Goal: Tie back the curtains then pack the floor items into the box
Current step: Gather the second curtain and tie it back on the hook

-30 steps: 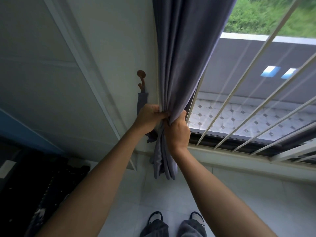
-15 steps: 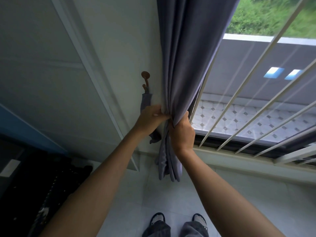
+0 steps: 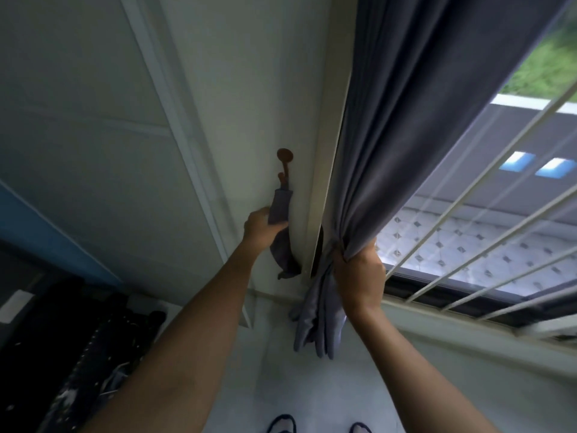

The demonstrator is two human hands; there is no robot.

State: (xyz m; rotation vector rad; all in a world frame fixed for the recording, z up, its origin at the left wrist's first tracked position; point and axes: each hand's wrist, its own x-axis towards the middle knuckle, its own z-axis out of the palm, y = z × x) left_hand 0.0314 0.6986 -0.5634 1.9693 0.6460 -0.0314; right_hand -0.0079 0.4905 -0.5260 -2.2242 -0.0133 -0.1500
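A grey curtain (image 3: 406, 126) hangs at the window's left edge, gathered into a bunch low down. My right hand (image 3: 359, 276) grips that bunch, and the curtain's tail (image 3: 315, 326) droops below it. A grey fabric tieback (image 3: 281, 204) hangs from a brown hook (image 3: 284, 160) on the white wall to the left. My left hand (image 3: 260, 229) holds the tieback just under the hook. The tieback's lower loop dangles beneath that hand.
White window bars (image 3: 468, 232) slant across the glass on the right, above a sill (image 3: 468, 326). A white trim strip (image 3: 187, 145) runs down the wall. Dark objects (image 3: 78, 354) lie on the floor at lower left. My feet (image 3: 281, 425) stand on pale floor tiles.
My left hand has let go of the curtain and moved left onto the tieback under the hook. My right hand keeps hold of the gathered curtain. The view has shifted.
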